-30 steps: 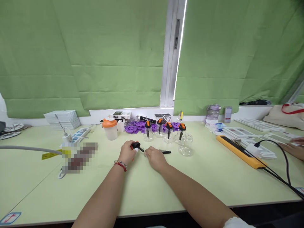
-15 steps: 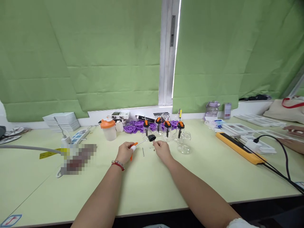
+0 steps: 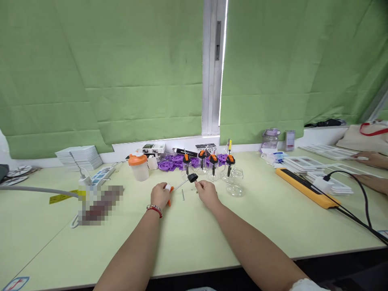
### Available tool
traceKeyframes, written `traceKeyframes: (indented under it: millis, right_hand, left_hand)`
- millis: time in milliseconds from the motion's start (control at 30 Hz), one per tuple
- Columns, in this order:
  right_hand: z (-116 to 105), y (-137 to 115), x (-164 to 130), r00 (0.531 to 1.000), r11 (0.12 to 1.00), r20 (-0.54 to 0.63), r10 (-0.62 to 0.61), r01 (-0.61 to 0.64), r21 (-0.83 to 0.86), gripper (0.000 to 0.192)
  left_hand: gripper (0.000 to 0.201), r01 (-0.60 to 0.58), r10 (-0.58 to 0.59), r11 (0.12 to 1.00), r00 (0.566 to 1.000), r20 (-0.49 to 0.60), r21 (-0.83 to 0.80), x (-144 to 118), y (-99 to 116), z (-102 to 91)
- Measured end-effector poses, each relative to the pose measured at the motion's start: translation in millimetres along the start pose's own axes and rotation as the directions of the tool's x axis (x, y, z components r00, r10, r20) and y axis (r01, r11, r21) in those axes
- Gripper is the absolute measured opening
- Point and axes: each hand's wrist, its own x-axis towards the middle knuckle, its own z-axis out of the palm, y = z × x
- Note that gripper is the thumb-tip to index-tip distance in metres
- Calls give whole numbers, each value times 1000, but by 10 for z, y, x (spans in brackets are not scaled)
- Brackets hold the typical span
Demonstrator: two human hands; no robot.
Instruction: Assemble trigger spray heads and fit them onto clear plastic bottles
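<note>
My left hand (image 3: 160, 195) is closed around a screwdriver with a white and orange handle (image 3: 168, 187); an orange part sticks out below the fingers. Its thin metal shaft (image 3: 181, 185) points to a black cap (image 3: 192, 178). Whether the tip touches the cap I cannot tell. My right hand (image 3: 207, 194) pinches the cap from its near side, fingertips pressed together. On the table between my hands lie a thin metal rod (image 3: 183, 195) and tiny parts. Just beyond stand several glass jars with black and orange tops (image 3: 214, 160). An open glass jar (image 3: 235, 187) sits right of my right hand.
An orange-lidded cup (image 3: 138, 167) and purple plastic pieces (image 3: 170, 163) stand along the back. To the right lie a yellow-orange power strip (image 3: 303, 187) with cables and white frames (image 3: 304, 165); another person's hands (image 3: 370, 159) are there. A white power strip (image 3: 102, 175) lies left.
The screwdriver's handle end has dropped and tilted, and my left hand has shifted slightly right. The black cap has turned and moved slightly left in my right hand.
</note>
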Motion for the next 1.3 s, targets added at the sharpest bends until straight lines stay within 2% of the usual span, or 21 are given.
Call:
traceKeyframes:
  millis: [33,100,133,200,267,300,367,433,467,533,600,700,867,1133,1300]
  right_hand:
    - [-5,-4,-1,1000,1000,3,-1,1,-1,39]
    - [-3,-17,-9,1000,1000,11,-17,17,4,39]
    - [3,-25,-18,999,999,16,-35,35,6,40]
    - [23,-47,-43,995,996,26,-92,92,3,40]
    - [46,-67,-72,987,988,45,-156,157,-7,42]
    - [54,-75,-84,981,983,58,-184,185,-13,43]
    - [54,-81,-86,970,972,79,-230,232,-24,45]
    - [18,-80,-46,968,968,47,-245,247,-38,41]
    - [-18,-79,-6,970,969,8,-242,242,-54,38]
    - [-126,-82,110,973,973,-95,-212,200,-116,39]
    - [-267,-92,265,971,966,-166,-173,134,-222,47]
    - [-481,-100,527,968,925,-233,-94,-2,-379,58]
    - [-650,-44,868,988,851,-155,27,-104,-515,63]
    - [-614,11,999,967,855,-215,135,-224,-468,45]
    - [-629,-3,977,958,898,-265,114,-213,-385,40]
  left_hand:
    - [33,-39,38,999,999,-33,-14,-15,21,-24]
    - [37,-187,183,981,980,-83,-42,-59,84,-57]
    - [39,-278,275,959,959,-67,-49,-85,123,-63]
    - [42,-408,410,912,911,50,-44,-135,205,-60]
    - [41,-454,451,891,883,129,-7,-163,267,-65]
    - [39,-450,444,893,886,135,19,-163,280,-82]
    - [35,-370,364,926,927,86,73,-132,256,-153]
    - [32,-185,187,974,982,-9,128,-69,160,-267]
    - [33,-49,61,985,996,-70,162,-32,90,-329]
    - [34,206,-174,956,972,-160,208,37,-72,-441]
    - [34,382,-349,897,920,-176,223,83,-223,-511]
    - [34,434,-416,870,901,-126,235,104,-362,-529]
    - [37,461,-459,854,886,-68,243,102,-394,-479]
    - [36,493,-474,829,870,-137,265,152,-464,-400]
    - [37,497,-474,832,868,-148,248,163,-518,-368]
